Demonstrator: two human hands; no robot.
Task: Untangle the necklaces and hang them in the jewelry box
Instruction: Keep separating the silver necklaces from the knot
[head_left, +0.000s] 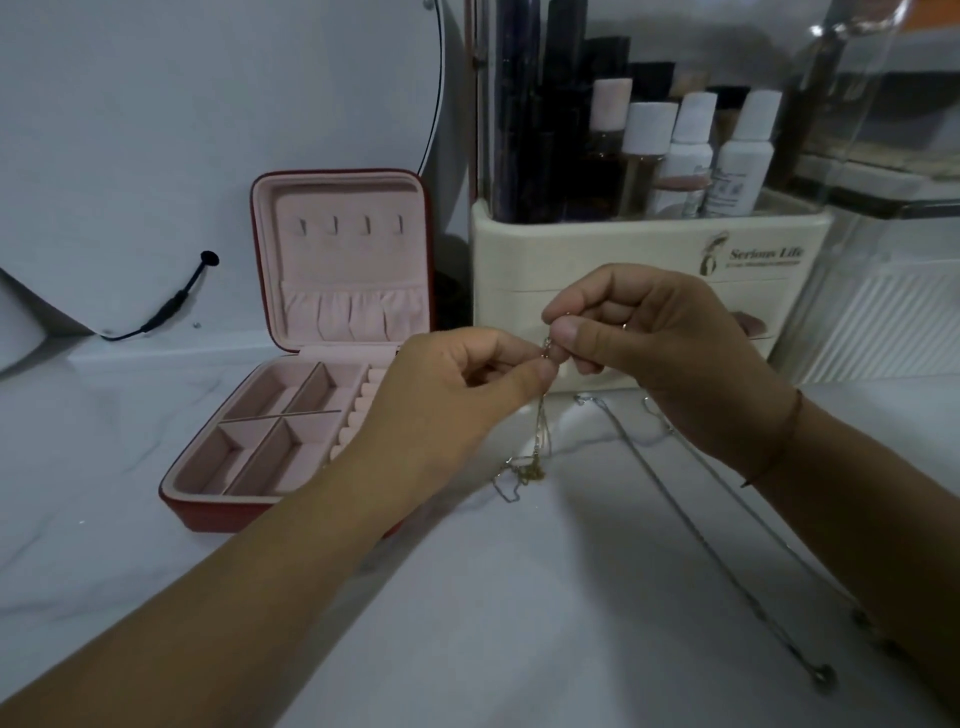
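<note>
White marble tabletop (519, 597) noted. We find the left hand (457, 395) and right hand (660, 343) close together above it, both pinching one thin gold necklace (540, 431) (its tangled end trails onto the surface). A silver necklace (691, 530) lies beside the right wrist. The open jewelry box (208, 512) stands left, an organizer (597, 244) just behind.

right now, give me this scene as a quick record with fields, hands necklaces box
left hand: pinches top of gold chain
right hand: pinches same chain, beside left fingertips
gold chain: hangs down, lower end bunched on table
silver necklace: lying loose on table
jewelry box: open, lid upright
hooks: four, all bare
</note>
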